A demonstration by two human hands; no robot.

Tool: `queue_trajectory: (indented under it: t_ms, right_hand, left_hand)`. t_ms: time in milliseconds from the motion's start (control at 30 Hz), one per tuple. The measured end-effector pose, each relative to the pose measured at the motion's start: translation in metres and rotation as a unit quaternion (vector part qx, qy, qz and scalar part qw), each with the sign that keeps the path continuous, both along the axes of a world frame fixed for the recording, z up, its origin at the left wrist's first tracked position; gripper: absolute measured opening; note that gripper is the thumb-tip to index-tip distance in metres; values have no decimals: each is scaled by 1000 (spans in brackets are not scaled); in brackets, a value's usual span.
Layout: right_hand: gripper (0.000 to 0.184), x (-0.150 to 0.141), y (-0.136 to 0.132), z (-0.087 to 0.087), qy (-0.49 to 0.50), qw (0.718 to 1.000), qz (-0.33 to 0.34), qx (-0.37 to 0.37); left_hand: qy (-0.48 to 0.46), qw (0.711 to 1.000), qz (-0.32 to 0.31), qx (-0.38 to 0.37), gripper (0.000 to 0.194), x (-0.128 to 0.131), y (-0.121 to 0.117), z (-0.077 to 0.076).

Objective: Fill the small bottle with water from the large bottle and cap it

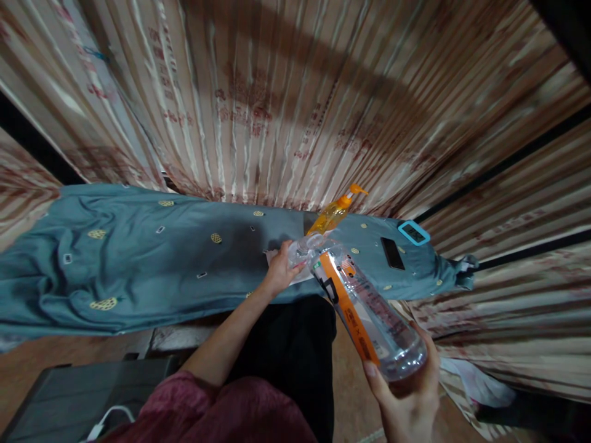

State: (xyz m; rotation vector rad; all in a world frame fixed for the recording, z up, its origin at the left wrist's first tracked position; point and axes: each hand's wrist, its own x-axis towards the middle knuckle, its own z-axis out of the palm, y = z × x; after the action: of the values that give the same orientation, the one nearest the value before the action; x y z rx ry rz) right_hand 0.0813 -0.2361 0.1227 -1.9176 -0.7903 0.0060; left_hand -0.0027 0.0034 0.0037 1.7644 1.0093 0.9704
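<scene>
My right hand [410, 387] grips a large clear plastic bottle [388, 320] with an orange label near its base. The bottle is tilted, its neck end pointing away from me to the left. Closed around a small clear container [302, 246], my left hand [280, 271] is beside the neck end of that bottle. The container's exact kind is hard to make out, and I cannot tell whether the two touch. A white sheet, perhaps paper [302, 274], lies beneath. Just behind stands a pump bottle [330, 215] of yellow liquid with an orange pump head.
A green cloth with pineapple prints [138, 264] covers the long narrow table. On its right part lie a dark phone-like slab [392, 253] and a blue-framed digital timer [414, 232]. Pleated curtains [277, 104] hang behind and to the right. A grey case [87, 394] with a white cable is lower left.
</scene>
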Motion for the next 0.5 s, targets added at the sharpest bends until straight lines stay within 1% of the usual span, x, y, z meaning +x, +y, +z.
queue_trajectory:
  t_ms: [133, 367, 500]
  right_hand:
    - [96, 2, -1, -1, -22, 1000, 1, -5]
    - [96, 5, -3, -8, -25, 1000, 11, 8]
    - [93, 4, -3, -7, -23, 1000, 12, 16]
  left_hand:
    - [-21, 1000, 2, -14, 62, 0, 0, 0]
    - [-18, 1000, -3, -7, 60, 0, -1, 1]
    - [-30, 1000, -2, -8, 59, 1, -1, -2]
